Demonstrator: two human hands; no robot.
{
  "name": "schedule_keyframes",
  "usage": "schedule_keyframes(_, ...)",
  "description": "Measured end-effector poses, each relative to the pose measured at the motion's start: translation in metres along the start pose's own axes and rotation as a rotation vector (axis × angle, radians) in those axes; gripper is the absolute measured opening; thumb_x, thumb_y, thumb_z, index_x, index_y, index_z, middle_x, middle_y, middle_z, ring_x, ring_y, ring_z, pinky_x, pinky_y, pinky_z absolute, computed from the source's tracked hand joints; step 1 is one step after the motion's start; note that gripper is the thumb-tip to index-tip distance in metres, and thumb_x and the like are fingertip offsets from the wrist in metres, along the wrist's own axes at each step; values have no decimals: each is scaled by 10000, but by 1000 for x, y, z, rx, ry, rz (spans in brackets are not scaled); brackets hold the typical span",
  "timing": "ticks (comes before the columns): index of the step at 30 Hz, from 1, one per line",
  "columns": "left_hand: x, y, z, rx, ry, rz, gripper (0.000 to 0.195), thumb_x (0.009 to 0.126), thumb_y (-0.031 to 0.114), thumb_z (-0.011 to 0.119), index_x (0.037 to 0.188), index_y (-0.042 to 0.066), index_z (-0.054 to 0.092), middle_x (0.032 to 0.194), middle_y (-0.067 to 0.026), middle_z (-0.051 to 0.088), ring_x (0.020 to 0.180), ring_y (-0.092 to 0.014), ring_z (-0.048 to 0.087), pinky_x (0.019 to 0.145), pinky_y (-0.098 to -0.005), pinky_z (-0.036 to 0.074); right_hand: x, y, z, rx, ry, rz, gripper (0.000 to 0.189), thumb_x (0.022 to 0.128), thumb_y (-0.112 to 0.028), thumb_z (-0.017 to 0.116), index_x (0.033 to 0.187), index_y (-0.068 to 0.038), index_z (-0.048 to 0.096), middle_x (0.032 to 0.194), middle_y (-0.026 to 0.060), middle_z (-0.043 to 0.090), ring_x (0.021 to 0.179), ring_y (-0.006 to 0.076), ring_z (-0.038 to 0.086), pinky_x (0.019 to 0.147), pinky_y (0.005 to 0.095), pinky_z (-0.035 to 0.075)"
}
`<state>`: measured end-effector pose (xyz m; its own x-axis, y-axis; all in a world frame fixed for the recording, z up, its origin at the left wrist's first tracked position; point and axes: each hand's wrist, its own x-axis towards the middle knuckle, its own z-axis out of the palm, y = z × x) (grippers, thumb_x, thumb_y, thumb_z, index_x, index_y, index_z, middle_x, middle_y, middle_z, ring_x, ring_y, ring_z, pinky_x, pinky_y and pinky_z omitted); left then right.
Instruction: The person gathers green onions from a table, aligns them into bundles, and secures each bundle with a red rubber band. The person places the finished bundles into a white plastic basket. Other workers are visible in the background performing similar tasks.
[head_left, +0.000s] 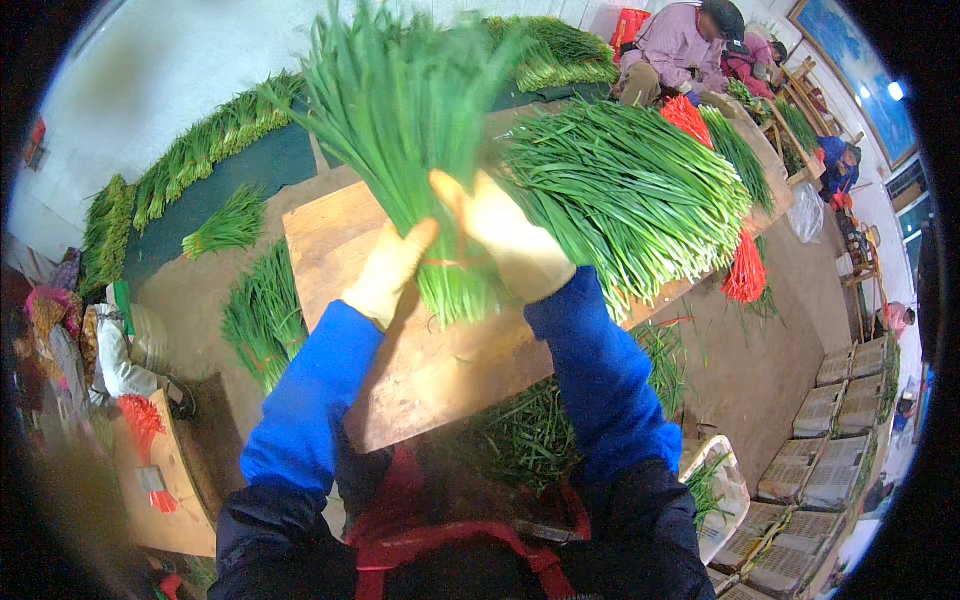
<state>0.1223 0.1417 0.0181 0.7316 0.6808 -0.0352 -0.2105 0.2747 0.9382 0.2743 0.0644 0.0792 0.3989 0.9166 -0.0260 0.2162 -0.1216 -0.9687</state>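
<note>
Between my hands a thick bunch of garlic chives (409, 150) stands upright over the wooden board (427, 390), its leaf tips blurred. A red tie (450, 262) runs around its pale lower stems. My left hand (394, 270), in a cream rubber glove, grips the bunch from the left. From the right my right hand (514, 240), in a matching glove, holds it with thumb and fingers around the leaves. Just right of that hand lies a large loose heap of chives (630, 195), leaves to the left and pale stem ends to the right.
Red ties (745, 270) hang off the board's right edge. Tied bunches (270, 315) lie on the floor at left; more bunches line dark green cloth (217, 195) by the wall. Plastic crates (787, 465) stand at right, near a white basket (724, 502). Co-workers (675, 45) sit farther back.
</note>
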Motion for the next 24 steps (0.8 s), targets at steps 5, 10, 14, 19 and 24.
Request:
schedule_keyframes(5,-46,35,-22,-611,-51,-327,876,859,685,628,1325,-51,543,1261,-217,650,1136,-325,655,981,-495,555,-19,-57,18,-441,-273,85,714,977,-588,549,1309,44,569,1211,241,654,1082,314,638,910,390,500)
schedule_keyframes(10,-91,37,-42,-711,21,-243,847,894,706,556,1334,-17,554,1242,-201,674,1104,-309,680,981,-472,561,-63,-50,29,-533,-149,-51,677,955,-615,564,1007,45,706,888,194,706,805,266,649,726,400,501)
schedule_keyframes(14,-123,28,-60,-722,53,-310,889,890,734,538,1318,-45,564,1239,-204,676,1106,-316,678,994,-460,550,-108,-53,20,-444,-295,127,645,952,-550,625,1141,63,693,961,182,723,876,249,662,807,368,534)
schedule_keyframes(19,-167,20,-46,-619,186,-219,733,931,615,608,1384,43,531,1282,-174,661,1105,-317,673,969,-471,560,-145,-89,44,-372,-146,172,474,932,-381,692,1210,0,636,1019,80,692,892,129,637,792,288,512)
schedule_keyframes(24,-198,9,-28,-550,272,-47,619,976,331,666,1497,159,379,1352,-120,595,1154,-292,625,946,-460,561,-167,-84,97,102,-144,110,408,878,-252,786,1142,11,622,928,77,669,830,164,637,730,304,521)
